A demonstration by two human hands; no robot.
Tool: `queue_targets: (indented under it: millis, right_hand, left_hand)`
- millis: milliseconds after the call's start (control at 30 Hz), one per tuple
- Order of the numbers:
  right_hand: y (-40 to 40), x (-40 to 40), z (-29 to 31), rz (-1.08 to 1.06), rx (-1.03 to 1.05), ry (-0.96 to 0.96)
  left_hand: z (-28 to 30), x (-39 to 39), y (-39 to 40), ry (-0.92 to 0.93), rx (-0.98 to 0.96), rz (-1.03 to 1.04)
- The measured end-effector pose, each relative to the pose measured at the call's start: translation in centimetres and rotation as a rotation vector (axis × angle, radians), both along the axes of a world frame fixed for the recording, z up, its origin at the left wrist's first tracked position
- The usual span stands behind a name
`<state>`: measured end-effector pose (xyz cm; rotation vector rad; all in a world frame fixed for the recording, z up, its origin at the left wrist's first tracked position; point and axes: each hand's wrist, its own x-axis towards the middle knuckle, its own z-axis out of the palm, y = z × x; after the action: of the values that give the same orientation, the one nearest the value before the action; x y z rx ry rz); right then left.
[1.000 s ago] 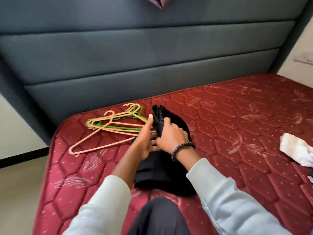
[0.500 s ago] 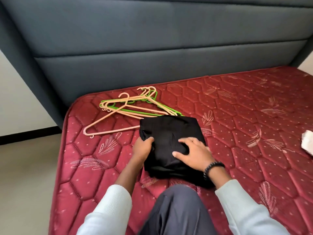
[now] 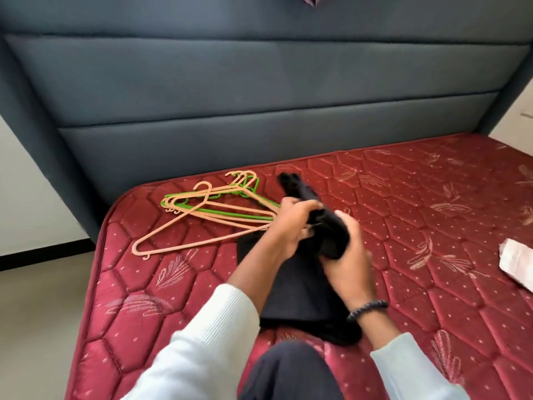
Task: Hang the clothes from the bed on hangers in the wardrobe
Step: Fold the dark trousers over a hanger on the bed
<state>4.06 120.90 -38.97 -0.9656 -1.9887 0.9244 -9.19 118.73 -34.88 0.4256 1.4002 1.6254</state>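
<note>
— So where's the garment? 
— On the bed [image 3: 432, 220], near its left edge: black clothing [image 3: 300, 287], both hands gathering its top, likely to unfold it. 
— Their grip? 
— Left hand [image 3: 291, 223] and right hand [image 3: 346, 255] both clutch fabric. Hangers [image 3: 213, 209] lie just beside; open mattress right.

The dark red quilted mattress [image 3: 403, 241] has a slightly shiny woven cloth with stitched hexagons. The thin peach and green plastic hangers [image 3: 213, 209] look smooth. The black cloth garment [image 3: 300, 287] is matt. The grey padded headboard [image 3: 259, 82] is matt fabric, and the ribbed white sleeve [image 3: 207, 342] is knitted.
</note>
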Motion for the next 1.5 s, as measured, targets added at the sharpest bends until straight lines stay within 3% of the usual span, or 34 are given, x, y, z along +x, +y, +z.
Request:
queue_targets:
  millis: [100, 200, 333, 400, 467, 567, 700, 767, 867, 967, 1067, 1267, 1400, 1500]
  right_hand:
    - [6.2, 3.3, -0.1, -0.249, -0.155, 0.332]
    - [12.8, 8.6, -2.8, -0.434, -0.480, 0.535]
    - [17.5, 15.5, -8.3, -0.482, -0.678, 0.434]
    - [18.2, 17.9, -11.5, -0.492, -0.758, 0.351]
    - [18.8, 19.1, -13.8, -0.491, -0.790, 0.367]
    - [18.8, 18.4, -13.4, -0.652, -0.635, 0.283]
    - [15.9, 14.9, -7.5, -0.807, -0.133, 0.008]
    - [14.4, 11.6, -5.0, -0.699, 0.068, -0.115]
    - [11.5, 2.9, -4.5, -0.261, 0.331, -0.242]
    - [8.1, -6.2, -6.3, 0.206, 0.252, -0.315]
    - [5.3, -13.7, -8.3, 0.441, 0.230, -0.437]
    - [2.4, -20.8, -11.1, 0.493, 0.395, -0.573]
    - [2.1, -21.2, -11.7, 0.456, 0.445, -0.543]
    - [2.1, -21.0, -11.2, 0.452, 0.450, -0.493]
  left_hand:
    - [2.0, 3.8, 4.1, -0.012, 0.135, -0.243]
    - [-1.1, 7.3, 6.5, 0.357, 0.044, -0.339]
    - [-9.9, 7.6, 5.6, 1.178, -0.376, -0.389]
    - [-12.7, 7.2, 3.8, 1.379, -0.512, -0.525]
    - [-14.2, 7.1, 2.5, 1.437, -0.551, -0.596]
    - [-15.1, 7.4, 2.0, 1.441, -0.585, -0.639]
    - [-14.1, 6.7, 1.6, 1.297, -0.506, -0.595]
    - [-13.5, 5.0, 1.6, 1.156, -0.379, -0.412]
    - [-13.1, -0.4, -0.8, 1.011, -0.272, -0.016]
    - [-13.4, -6.9, -4.5, 0.914, -0.400, 0.195]
    - [-14.7, -12.0, -8.3, 0.817, -0.482, 0.337]
    - [-17.5, -16.3, -11.3, 0.572, -0.405, 0.444]
    - [-18.2, -16.1, -11.5, 0.530, -0.362, 0.515]
    - [-17.7, -15.6, -11.3, 0.402, -0.301, 0.611]
